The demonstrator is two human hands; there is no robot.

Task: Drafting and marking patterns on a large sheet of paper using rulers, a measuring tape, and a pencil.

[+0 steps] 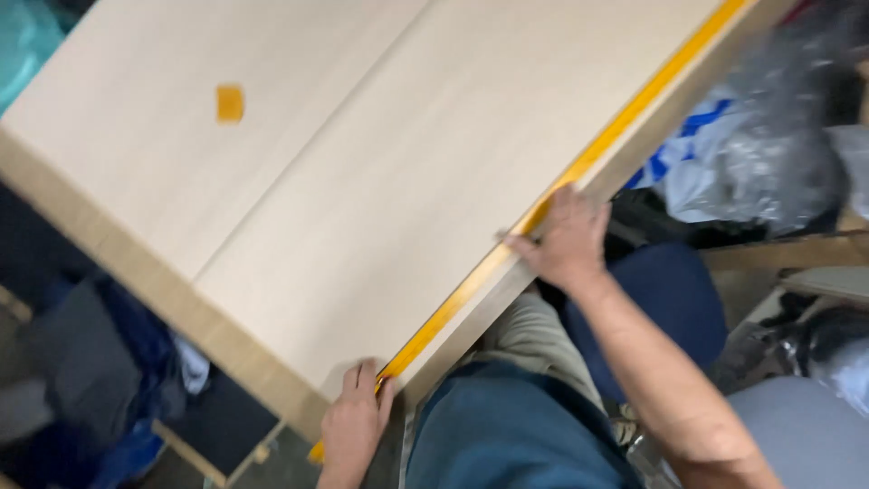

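worktop (pixel 380 181): broad pale surface open to a hand, only a small orange scrap (pixel 230 102) lying far left | right edge: yellow strip (pixel 579 167) runs along it, left hand (pixel 355 421) and right hand (pixel 568 240) block two spots | beyond right edge: plastic bags (pixel 769 136) crowd close | below left: dark clutter (pixel 90 380), tight passage
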